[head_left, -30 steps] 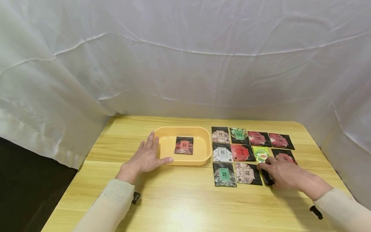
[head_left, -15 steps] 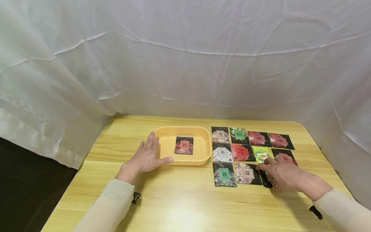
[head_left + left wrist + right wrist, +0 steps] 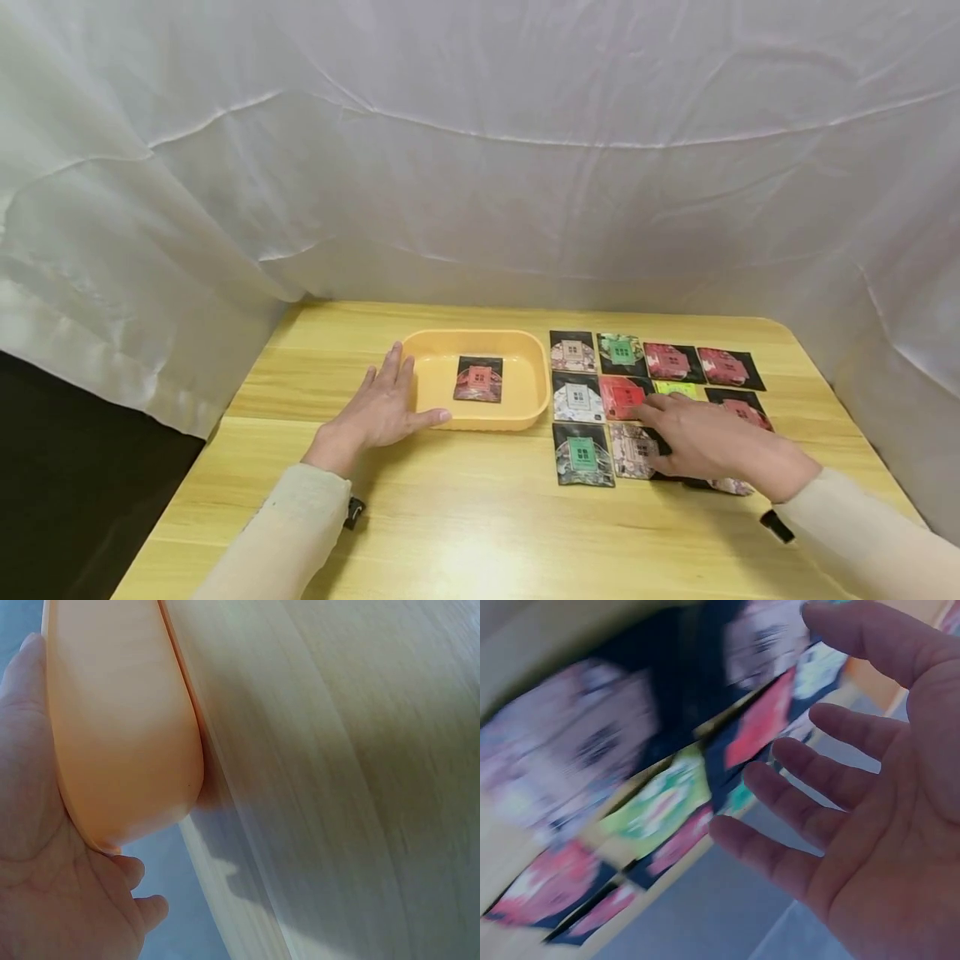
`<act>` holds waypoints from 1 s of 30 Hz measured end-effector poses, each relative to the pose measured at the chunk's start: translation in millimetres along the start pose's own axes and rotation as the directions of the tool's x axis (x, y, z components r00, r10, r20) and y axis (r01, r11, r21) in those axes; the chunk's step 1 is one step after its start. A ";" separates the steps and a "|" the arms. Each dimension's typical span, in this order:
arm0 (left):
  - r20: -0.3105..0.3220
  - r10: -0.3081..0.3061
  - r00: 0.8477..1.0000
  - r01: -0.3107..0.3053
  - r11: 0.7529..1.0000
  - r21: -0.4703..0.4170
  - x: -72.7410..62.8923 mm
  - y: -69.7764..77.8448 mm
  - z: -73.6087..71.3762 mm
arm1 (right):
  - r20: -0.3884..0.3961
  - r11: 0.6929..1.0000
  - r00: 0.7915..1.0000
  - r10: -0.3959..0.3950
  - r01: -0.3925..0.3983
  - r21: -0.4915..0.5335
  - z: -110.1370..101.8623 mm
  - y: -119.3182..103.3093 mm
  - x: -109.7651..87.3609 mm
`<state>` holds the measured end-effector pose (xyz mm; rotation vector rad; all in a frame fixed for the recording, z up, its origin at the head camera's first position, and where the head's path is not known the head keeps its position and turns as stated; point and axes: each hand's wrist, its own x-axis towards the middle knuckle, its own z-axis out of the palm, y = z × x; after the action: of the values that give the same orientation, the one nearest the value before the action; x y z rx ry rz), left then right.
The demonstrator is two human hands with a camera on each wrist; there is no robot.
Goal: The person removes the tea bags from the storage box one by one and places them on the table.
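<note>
My left hand [image 3: 372,410] rests with spread, straight fingers against the left end of a shallow yellow plastic tray [image 3: 495,422]. In the left wrist view its palm lies along the tray's rounded wall [image 3: 124,727]. One black and dark-red tea bag sachet [image 3: 477,380] lies flat inside. Over the laid-out sachets hovers my right hand [image 3: 708,435], its fingers loosely extended and holding nothing in the right wrist view. Beneath it are a pink-and-black sachet [image 3: 630,450] and a yellow-green sachet [image 3: 677,388], partly covered. A floral sachet [image 3: 731,486] peeks out below the palm.
Several more sachets lie in neat rows right of the tray, among them a green-labelled one [image 3: 582,455], a white one [image 3: 577,397] and a red one [image 3: 621,397]. White cloth [image 3: 480,167] hangs behind and beside the wooden table [image 3: 450,517].
My right hand has let go of the sachet at the lower right, which now lies on the table, and has shifted left over its neighbours. The left hand stays on the tray.
</note>
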<state>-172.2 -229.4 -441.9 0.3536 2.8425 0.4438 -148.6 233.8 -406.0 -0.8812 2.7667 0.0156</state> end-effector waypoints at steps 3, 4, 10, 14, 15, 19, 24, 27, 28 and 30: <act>0.004 -0.003 1.000 0.003 1.000 -0.001 -0.3 -0.6 1.5 | -0.062 0.998 0.997 -0.055 0.056 0.014 -5.3 -13.7 17.2; 0.005 -0.005 1.000 0.005 1.000 -0.001 -0.4 -0.7 1.7 | -0.073 0.998 0.995 -0.063 0.064 0.021 -7.5 -18.3 23.1; 0.001 -0.004 1.000 0.004 1.000 -0.002 -1.0 -0.1 0.8 | -0.151 0.993 0.984 -0.095 0.103 0.049 -21.4 -46.0 63.3; -0.001 -0.003 1.000 0.003 1.000 -0.005 -0.3 0.2 0.1 | -0.208 0.986 0.968 -0.137 0.152 0.061 -29.6 -61.0 91.1; -0.001 -0.004 1.000 0.004 1.000 -0.007 -0.1 0.2 0.2 | -0.214 0.984 0.966 -0.144 0.162 0.068 -31.3 -64.4 98.1; 0.005 -0.010 1.000 0.010 1.000 -0.003 1.5 0.6 1.6 | -0.196 0.977 0.965 -0.173 0.194 0.093 -34.5 -76.5 123.3; 0.013 -0.008 1.000 0.008 1.000 0.002 2.4 1.5 1.2 | -0.155 0.967 0.972 -0.176 0.200 0.157 -34.4 -89.8 148.2; 0.011 -0.009 1.000 0.009 1.000 0.004 2.6 1.7 0.1 | -0.133 0.965 0.976 -0.175 0.197 0.174 -30.4 -97.2 162.1; 0.010 -0.011 1.000 0.011 1.000 0.005 2.6 1.6 -0.1 | -0.126 0.965 0.976 -0.177 0.197 0.173 -28.2 -99.5 166.8; 0.010 -0.014 1.000 0.014 1.000 0.010 2.6 1.5 -0.3 | -0.110 0.960 0.974 -0.199 0.217 0.179 -22.7 -103.8 177.0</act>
<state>-174.4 -227.4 -441.6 0.3368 2.8363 0.4233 -234.2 46.4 -417.9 -1.1398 2.6837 -0.3278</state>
